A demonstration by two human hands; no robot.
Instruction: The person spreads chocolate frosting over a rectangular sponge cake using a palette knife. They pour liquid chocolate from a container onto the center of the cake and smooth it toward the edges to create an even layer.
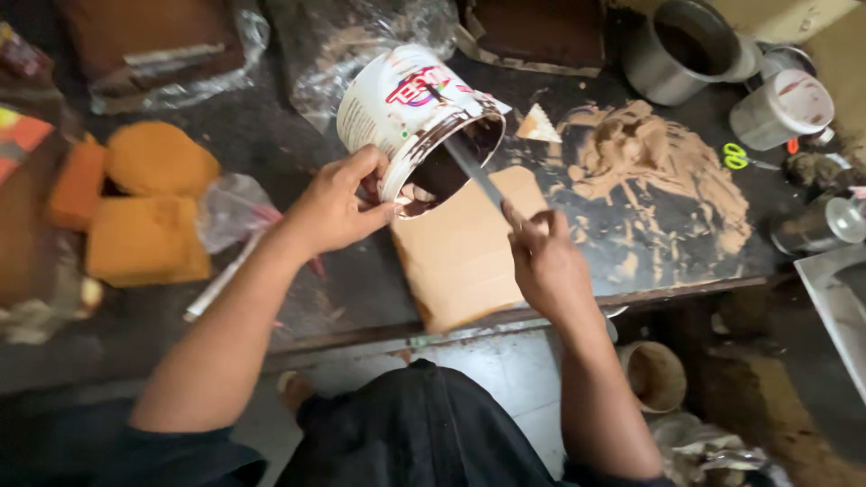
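Observation:
My left hand [338, 206] grips the rim of a white tub [401, 104] that is tipped on its side, its dark chocolate-smeared mouth facing me. My right hand [541, 257] holds a long flat metal spatula [474, 171] whose blade reaches into the tub's opening. Both hands hover over a square brown cake board [460, 261] lying at the front edge of the dark worktop [361, 289].
Orange sponge cake pieces [144, 203] lie at the left. Brown cream is smeared on the worktop [658, 171] to the right. Metal pots [677, 50], a white cup [783, 108], green-handled scissors [735, 155] and wrapped dark cakes [153, 45] stand at the back. A bucket [654, 374] sits on the floor.

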